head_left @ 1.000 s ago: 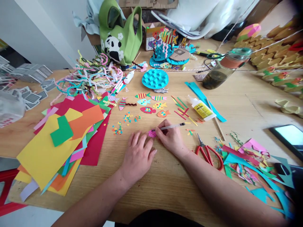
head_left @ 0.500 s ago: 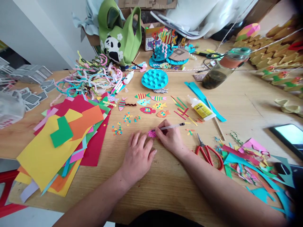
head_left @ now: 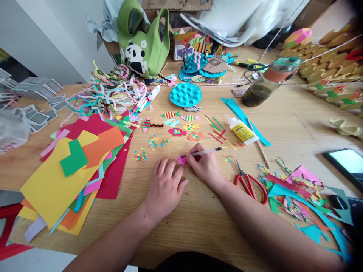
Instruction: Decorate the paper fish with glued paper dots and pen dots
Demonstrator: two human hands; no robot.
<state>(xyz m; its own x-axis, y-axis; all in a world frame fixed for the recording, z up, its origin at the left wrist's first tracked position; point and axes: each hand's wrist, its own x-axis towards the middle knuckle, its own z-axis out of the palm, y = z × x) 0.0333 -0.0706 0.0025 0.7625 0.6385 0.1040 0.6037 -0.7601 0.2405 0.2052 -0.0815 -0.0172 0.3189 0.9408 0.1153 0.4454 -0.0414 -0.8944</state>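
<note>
My right hand (head_left: pixel 203 165) pinches a slim pen (head_left: pixel 207 151) with a clear barrel and dark end cap. Its tip is at a small pink paper fish (head_left: pixel 182 160) with dark marks, lying flat on the table. My left hand (head_left: pixel 167 185) lies palm down with fingers spread, fingertips beside the fish's left side. Part of the fish is covered by my right fingers. Beyond my hands lie several decorated paper fish, among them a red one (head_left: pixel 177 132), an orange one (head_left: pixel 195 136) and a yellow one (head_left: pixel 191 127). Tiny paper bits (head_left: pixel 140 155) are scattered left of them.
Coloured paper sheets (head_left: pixel 62 185) are piled at left, below a heap of pipe cleaners (head_left: pixel 110 90). Red-handled scissors (head_left: pixel 249 183), a glue bottle (head_left: pixel 242 130) and paper scraps (head_left: pixel 306 196) lie at right. A tilted tea bottle (head_left: pixel 262 85) stands farther back, near a blue textured disc (head_left: pixel 185 95).
</note>
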